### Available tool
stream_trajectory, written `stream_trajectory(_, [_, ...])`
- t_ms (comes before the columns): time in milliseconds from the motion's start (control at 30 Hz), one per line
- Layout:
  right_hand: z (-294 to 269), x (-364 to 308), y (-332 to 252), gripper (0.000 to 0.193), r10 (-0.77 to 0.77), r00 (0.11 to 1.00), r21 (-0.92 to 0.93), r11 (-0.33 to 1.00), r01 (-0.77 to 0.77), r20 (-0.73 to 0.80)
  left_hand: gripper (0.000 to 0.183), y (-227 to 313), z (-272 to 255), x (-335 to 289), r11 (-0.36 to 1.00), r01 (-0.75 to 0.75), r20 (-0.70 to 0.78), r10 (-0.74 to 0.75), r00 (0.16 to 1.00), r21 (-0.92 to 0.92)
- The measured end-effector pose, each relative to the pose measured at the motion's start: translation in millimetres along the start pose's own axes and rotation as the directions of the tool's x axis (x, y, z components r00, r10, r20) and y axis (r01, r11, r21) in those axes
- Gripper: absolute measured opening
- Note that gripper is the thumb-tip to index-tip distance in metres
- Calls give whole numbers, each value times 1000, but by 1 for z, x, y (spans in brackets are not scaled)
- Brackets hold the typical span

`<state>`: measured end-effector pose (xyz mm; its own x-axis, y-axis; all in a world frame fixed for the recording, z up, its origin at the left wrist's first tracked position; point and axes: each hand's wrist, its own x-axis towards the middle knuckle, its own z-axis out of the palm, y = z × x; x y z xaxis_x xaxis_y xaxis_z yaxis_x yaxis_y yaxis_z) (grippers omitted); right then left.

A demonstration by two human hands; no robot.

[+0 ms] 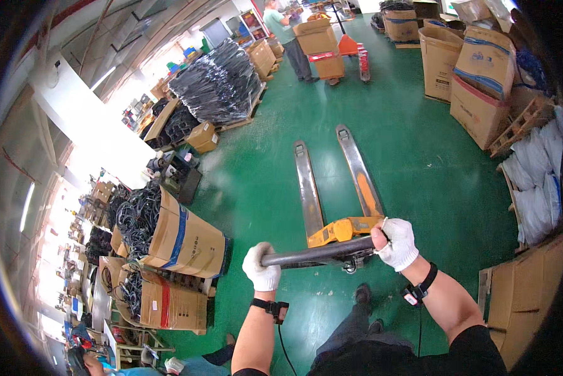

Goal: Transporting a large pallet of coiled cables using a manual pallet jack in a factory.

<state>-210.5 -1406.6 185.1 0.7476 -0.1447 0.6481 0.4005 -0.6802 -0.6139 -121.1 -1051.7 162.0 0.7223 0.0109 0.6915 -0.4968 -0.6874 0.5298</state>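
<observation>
In white knit gloves, both of my hands are on the black handle bar (pixel 319 253) of a yellow pallet jack (pixel 344 230). My left hand (pixel 261 266) wraps round the bar's left end. At the right end, my right hand (pixel 395 244) is closed round the grip, with bare fingertips showing. The jack's two metal forks (pixel 306 188) point away from me along the floor and carry nothing. Worn orange paint shows on the right fork (pixel 364 182). Both wrists carry a dark strap with a small device.
Cartons of black tubing (pixel 190 241) stand at the left. Beyond them sits a pallet of dark wrapped goods (pixel 219 81). Tall cartons (pixel 479 94) and white sacks (pixel 535 169) line the right. Ahead, a person (pixel 288 41) stands beside stacked boxes (pixel 319 47) and a red pallet jack (pixel 350 47). Another person (pixel 194 366) is at lower left.
</observation>
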Motion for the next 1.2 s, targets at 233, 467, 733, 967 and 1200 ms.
stream_trajectory(233, [43, 78, 29, 28, 10, 999, 36, 999, -12, 46, 13, -61, 78, 96, 995, 22, -103, -33, 994, -102])
stream_trajectory(467, [89, 144, 84, 26, -11, 978, 73, 997, -5, 210, 20, -136, 148, 163, 988, 85, -81, -96, 992, -128])
stream_trajectory(733, [89, 206, 202, 40, 103, 981, 76, 990, -117, 163, 24, -99, 269, 257, 993, 98, -50, -101, 994, -72])
stream_trajectory(967, [82, 295, 317, 56, 285, 893, 270, 882, -387, 349, 25, -94, 368, 329, 988, 127, -95, -135, 986, -90])
stream_trajectory(1200, [97, 396, 439, 51, 156, 878, 289, 906, -310, 452, 28, -98, 468, 397, 987, 157, -163, -158, 974, -17])
